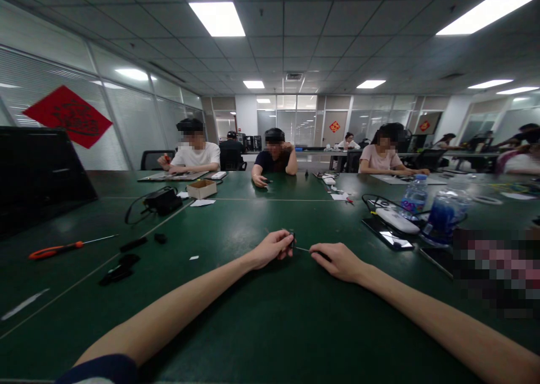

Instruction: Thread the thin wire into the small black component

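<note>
Ceiling light panels (217,19) glow above glass partitions (135,120) (one bears a red diamond banner (67,117)).

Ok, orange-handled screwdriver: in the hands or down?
Down: the orange-handled screwdriver lies on the green table, away from the left hand and right hand.

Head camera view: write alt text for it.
The left hand holds a small black object over a green table, and the right hand points a thin black-handled screwdriver at it. An orange-handled screwdriver lies to the left, and a person in a dark shirt sits beyond.

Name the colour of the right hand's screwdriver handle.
Black handle, best in the head view.
</note>
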Action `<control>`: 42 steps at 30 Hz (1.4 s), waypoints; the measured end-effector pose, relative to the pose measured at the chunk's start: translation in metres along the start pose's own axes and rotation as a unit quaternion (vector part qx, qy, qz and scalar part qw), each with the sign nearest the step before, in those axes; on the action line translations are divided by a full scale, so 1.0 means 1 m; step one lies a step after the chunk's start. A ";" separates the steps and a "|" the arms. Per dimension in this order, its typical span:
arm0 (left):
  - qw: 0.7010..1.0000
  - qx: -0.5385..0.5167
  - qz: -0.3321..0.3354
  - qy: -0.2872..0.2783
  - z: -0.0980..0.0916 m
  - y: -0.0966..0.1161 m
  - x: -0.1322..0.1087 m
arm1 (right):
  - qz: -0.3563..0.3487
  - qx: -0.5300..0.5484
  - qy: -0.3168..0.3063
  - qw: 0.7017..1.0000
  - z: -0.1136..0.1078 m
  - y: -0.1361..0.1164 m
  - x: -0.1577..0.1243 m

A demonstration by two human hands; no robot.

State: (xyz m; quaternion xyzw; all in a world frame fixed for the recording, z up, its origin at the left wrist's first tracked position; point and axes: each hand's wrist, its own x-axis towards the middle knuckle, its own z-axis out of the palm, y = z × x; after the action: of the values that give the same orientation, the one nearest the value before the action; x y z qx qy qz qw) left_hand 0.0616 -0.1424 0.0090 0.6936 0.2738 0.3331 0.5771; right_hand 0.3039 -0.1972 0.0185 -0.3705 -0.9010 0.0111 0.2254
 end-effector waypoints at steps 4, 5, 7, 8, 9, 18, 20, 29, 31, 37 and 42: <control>1.000 0.004 0.004 0.001 0.000 -0.001 0.000 | 0.001 -0.002 0.000 1.000 0.000 0.000 0.000; 1.000 0.006 0.004 0.003 0.000 -0.001 0.000 | 0.002 -0.001 0.000 1.000 0.000 0.000 0.000; 1.000 0.009 0.001 0.008 0.000 -0.001 0.000 | 0.001 0.001 0.001 1.000 -0.001 0.000 0.000; 1.000 0.011 -0.001 0.009 0.001 0.000 0.000 | 0.000 0.002 0.001 1.000 -0.001 0.000 0.000; 1.000 0.012 -0.003 0.009 0.001 0.000 0.000 | -0.001 0.003 0.001 1.000 -0.001 -0.001 0.000; 1.000 0.010 -0.004 0.014 0.002 0.001 -0.001 | -0.003 -0.006 0.016 1.000 -0.001 -0.002 0.000; 1.000 0.008 -0.003 0.012 0.002 0.001 0.000 | 0.001 -0.013 0.023 1.000 -0.001 -0.002 -0.001; 1.000 -0.019 -0.012 0.001 0.000 -0.003 0.001 | 0.026 -0.027 0.078 0.996 0.004 0.002 -0.002; 0.999 -0.027 -0.017 -0.002 -0.001 -0.004 0.001 | 0.017 -0.024 0.082 0.996 0.004 0.002 -0.003; 1.000 -0.022 -0.008 -0.006 0.000 0.000 -0.001 | 0.010 -0.030 0.077 0.997 0.001 0.000 -0.002; 1.000 -0.018 -0.012 -0.003 0.002 0.005 -0.003 | 0.011 -0.037 0.080 0.996 -0.001 0.000 -0.002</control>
State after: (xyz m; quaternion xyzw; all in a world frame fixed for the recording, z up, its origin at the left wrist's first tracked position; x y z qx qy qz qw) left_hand 0.0615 -0.1472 0.0131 0.6807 0.2743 0.3288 0.5944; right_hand 0.3053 -0.1992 0.0183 -0.3883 -0.8758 -0.0493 0.2825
